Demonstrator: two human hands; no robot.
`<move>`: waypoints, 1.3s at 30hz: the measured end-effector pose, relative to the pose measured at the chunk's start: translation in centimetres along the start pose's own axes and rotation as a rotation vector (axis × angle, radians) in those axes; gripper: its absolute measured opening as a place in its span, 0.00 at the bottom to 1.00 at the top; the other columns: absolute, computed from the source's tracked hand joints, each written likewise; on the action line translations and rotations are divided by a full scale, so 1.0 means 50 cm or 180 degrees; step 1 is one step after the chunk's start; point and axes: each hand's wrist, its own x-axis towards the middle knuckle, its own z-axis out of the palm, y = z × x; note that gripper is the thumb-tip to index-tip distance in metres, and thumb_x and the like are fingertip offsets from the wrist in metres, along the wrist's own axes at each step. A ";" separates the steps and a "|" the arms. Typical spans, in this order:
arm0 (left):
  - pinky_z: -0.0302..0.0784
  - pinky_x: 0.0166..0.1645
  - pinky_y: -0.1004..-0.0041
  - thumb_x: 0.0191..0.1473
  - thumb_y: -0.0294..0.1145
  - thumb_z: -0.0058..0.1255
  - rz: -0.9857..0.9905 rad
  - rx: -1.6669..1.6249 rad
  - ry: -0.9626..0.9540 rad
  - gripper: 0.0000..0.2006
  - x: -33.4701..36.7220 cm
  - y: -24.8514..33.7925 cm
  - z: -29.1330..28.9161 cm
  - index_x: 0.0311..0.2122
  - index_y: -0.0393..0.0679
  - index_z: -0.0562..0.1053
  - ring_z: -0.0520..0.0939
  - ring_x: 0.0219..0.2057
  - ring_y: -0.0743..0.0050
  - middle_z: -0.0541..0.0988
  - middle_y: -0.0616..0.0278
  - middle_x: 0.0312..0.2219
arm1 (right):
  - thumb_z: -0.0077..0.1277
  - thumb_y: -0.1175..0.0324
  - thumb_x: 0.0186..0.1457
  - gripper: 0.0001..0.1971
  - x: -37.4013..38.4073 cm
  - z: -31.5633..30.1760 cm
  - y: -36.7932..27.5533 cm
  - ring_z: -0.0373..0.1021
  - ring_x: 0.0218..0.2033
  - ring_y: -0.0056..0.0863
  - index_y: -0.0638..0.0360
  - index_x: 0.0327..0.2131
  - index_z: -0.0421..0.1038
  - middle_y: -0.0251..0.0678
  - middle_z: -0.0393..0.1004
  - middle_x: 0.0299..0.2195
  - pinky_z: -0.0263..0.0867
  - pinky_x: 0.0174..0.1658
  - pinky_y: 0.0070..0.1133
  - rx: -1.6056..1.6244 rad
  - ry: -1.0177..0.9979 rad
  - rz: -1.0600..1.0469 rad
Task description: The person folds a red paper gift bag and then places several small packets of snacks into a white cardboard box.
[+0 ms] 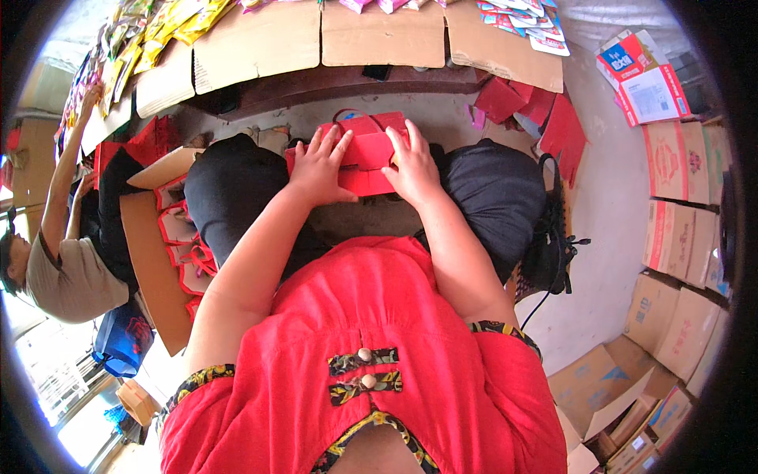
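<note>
A cluttered storeroom with a grey concrete floor (pixel 600 213) surrounds the seated person. Flattened sheets of cardboard (pixel 383 35) cover a low table along the top of the view, with bright snack packets (pixel 158 28) spread over them. Brown and red cartons (pixel 679 229) are stacked along the right wall, and a white and red box (pixel 641 77) lies near the top right corner.

The person wears a red top and dark trousers, and both forearms reach forward over the knees. A red paper box (pixel 365 152) with a thin cord handle sits between the knees, just above the lap. The left hand (pixel 318 167) lies on the left part of the box with its fingers spread flat, pressing down rather than clasping. The right hand (pixel 410 166) rests on the right part, fingers curved over the top edge; it seems to grip that edge, though the thumb is hidden.

More flat red boxes (pixel 180 237) stand in an open carton (pixel 150 261) by the left knee, and loose red pieces (pixel 537 110) lie on the floor ahead to the right. A black bag (pixel 553 245) leans beside the right knee. At the far left another person (pixel 67 261) reaches an arm up to the table.
</note>
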 end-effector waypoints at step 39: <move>0.54 0.65 0.34 0.26 0.65 0.71 0.0065 -0.0048 -0.0097 0.69 0.012 -0.008 -0.001 0.72 0.57 0.45 0.52 0.70 0.43 0.51 0.53 0.70 | 0.66 0.60 0.43 0.17 -0.024 -0.031 -0.031 0.76 0.39 0.39 0.54 0.35 0.72 0.37 0.77 0.35 0.73 0.39 0.34 -0.0131 -0.0876 -0.0424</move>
